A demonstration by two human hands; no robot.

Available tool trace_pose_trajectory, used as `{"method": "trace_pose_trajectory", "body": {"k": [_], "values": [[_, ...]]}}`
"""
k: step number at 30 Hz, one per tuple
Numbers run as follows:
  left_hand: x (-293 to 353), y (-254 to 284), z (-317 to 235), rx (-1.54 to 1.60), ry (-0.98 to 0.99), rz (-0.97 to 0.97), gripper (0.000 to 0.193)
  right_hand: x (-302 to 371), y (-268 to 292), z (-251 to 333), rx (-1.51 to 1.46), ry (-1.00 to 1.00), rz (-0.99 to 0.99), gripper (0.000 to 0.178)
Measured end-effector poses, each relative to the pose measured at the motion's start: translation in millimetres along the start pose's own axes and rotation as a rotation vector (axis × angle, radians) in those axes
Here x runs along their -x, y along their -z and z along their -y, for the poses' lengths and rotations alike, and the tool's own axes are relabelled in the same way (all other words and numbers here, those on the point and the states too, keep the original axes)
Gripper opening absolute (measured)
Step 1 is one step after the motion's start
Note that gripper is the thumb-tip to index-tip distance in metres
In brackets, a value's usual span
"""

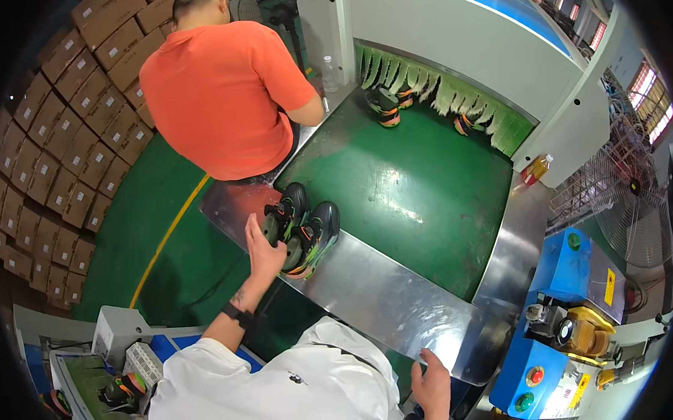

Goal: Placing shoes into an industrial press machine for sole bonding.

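Note:
My left hand (264,247) is at the heel end of a pair of sneakers on the metal ledge, its thumb and fingers against them. One black sneaker (295,198) is on the left, and a black, green and orange sneaker (322,229) stands close beside it. Green blocks, seemingly shoe lasts, fill their openings. The toes point away from me. My right hand (432,386) is low at the right, near the ledge's front edge, fingers apart and holding nothing.
Beyond the metal ledge (384,275) runs a green conveyor belt (395,185). More sneakers (383,105) sit by a fringed green curtain (490,117). A person in orange (219,102) sits at the left. Stacked cartons (70,131), a blue machine (535,378) and a fan (632,189) stand around.

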State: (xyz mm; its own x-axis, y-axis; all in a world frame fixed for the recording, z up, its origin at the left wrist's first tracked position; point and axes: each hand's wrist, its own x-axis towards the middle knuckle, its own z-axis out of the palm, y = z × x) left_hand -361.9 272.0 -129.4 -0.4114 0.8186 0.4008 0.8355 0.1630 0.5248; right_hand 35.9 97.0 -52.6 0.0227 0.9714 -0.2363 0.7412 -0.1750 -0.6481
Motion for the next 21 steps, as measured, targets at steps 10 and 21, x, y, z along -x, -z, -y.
{"method": "trace_pose_trajectory", "body": {"k": [10, 21], "values": [[-71, -40, 81, 0.566, 0.49, 0.754, 0.053, -46, -17, 24, -0.079, 0.066, -0.021, 0.034], [-35, -22, 54, 0.667, 0.345, 1.059, 0.067, -67, -9, 37, -0.006, -0.045, -0.001, 0.035]]}}
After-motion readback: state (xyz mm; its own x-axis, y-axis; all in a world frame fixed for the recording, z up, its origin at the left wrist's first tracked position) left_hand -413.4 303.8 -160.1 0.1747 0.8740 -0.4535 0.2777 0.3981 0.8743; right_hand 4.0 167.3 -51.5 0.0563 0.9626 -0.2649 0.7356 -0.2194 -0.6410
